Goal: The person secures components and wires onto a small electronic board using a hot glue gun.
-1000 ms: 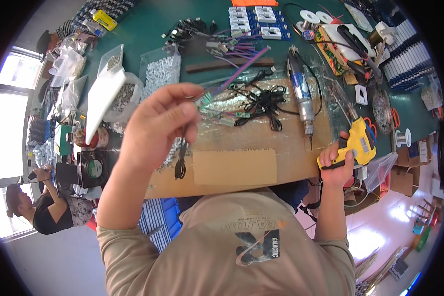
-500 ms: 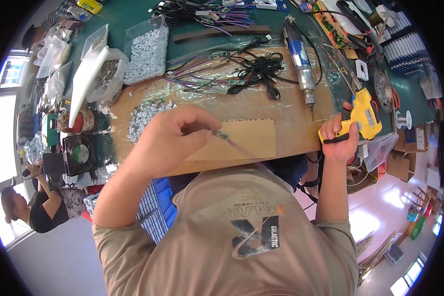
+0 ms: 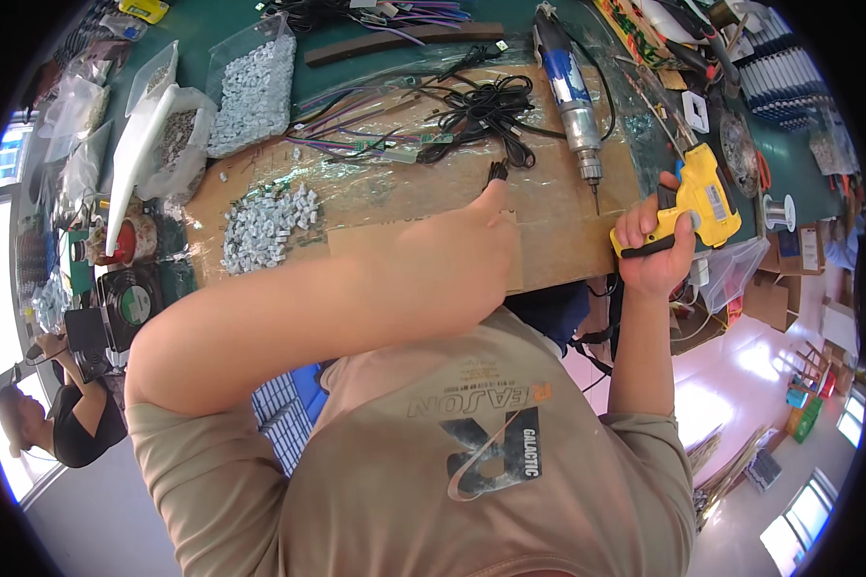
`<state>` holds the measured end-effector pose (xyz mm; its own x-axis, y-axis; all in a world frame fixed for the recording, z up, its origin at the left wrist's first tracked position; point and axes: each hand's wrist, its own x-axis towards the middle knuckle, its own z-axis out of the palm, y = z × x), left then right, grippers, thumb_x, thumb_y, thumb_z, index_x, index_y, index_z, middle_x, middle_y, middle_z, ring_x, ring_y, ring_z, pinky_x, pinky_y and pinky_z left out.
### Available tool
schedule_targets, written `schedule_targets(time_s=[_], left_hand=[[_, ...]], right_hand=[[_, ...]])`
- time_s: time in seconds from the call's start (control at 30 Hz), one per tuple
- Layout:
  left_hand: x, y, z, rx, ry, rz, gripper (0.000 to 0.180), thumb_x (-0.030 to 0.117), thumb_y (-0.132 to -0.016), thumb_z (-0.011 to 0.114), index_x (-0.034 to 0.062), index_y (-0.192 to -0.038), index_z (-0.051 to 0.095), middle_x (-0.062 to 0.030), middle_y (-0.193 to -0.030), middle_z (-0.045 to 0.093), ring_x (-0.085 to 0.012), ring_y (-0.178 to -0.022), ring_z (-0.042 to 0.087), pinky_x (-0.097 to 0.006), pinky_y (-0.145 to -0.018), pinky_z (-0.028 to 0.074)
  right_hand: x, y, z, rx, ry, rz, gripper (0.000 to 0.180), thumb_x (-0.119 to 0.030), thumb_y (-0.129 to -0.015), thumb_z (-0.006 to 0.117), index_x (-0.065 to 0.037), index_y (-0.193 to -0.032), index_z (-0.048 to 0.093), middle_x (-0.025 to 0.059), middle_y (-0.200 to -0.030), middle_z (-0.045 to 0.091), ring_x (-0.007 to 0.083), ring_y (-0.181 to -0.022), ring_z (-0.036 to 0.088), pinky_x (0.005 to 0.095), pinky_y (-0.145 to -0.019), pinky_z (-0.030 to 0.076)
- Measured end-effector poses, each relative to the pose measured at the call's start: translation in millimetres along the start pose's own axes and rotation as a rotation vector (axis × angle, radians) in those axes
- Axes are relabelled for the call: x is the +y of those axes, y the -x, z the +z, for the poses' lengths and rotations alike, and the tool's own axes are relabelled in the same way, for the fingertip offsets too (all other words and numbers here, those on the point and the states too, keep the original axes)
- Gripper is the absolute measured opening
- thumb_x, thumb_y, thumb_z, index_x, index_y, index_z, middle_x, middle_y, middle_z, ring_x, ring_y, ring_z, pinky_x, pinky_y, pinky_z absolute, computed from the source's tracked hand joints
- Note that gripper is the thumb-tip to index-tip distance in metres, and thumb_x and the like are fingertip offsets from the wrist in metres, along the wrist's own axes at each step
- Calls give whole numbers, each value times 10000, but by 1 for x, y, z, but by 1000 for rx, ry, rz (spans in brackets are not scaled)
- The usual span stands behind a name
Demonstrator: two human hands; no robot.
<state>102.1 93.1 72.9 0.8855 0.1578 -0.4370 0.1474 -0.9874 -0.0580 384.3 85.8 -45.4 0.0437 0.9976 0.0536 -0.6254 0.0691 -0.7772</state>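
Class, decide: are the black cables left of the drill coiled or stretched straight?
Coiled: the black cables lie in overlapping loops, bunched together beside the drill.

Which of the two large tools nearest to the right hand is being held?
The yellow pistol-shaped tool: the right hand grips it. The other, a straight blue-and-silver tool, lies untouched by either hand.

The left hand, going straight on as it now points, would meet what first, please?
The left hand would probably meet the coiled black cables first, beyond the dark cable end it seems to hold; depth is hard to judge.
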Motion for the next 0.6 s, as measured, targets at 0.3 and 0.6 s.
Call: schedule_targets(time_s=[0.3,0.6], left_hand=[[25,50,72,872,721,-662,319,96,-724,717,110,-1039,675,-82,-1085,633,-303,-1017,595,-409,-891,469],[63,50,105,898,474,-787,292,39,-695,755,47,-977,679,-77,-960,642,-277,-854,616,-380,-734,499]], right_hand=[[-1,1,-7,-62,14,-18,623,-449,-938,577,-34,-1371,411,47,-755,533,162,-551,462,336,-544,385],[17,39,63,-364,10,173,703,-470,-910,656,-89,-1433,382,62,-958,594,210,-781,613,401,-706,513]])
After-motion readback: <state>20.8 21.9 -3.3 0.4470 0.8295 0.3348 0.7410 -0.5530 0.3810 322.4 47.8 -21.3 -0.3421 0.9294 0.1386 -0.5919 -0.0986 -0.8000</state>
